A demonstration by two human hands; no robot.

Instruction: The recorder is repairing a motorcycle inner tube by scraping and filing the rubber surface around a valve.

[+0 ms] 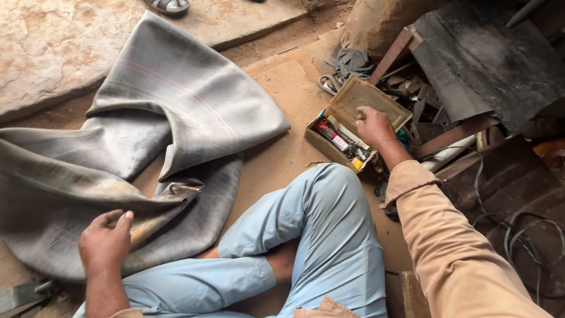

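Reaching into a cluttered tin while the other hand rests on a slack tube

Sitting on the ground, the person has the right hand (372, 125) curled loosely inside the small open metal box (353, 126), fingers drawn together over the tubes and small packets (336, 140) in it; whether it has pinched anything yet is hard to tell, since the back of the hand hides the fingertips. The left hand (106, 241) lies half-open on the edge of the big grey inner tube (147, 129), which sprawls folded across the dirt floor to the left of the knee (329, 194). The box sits near jagged scrap metal (424, 112), so a blind fumble could likely tip it or graze a knuckle, and the unpinned tube could slide off its fold
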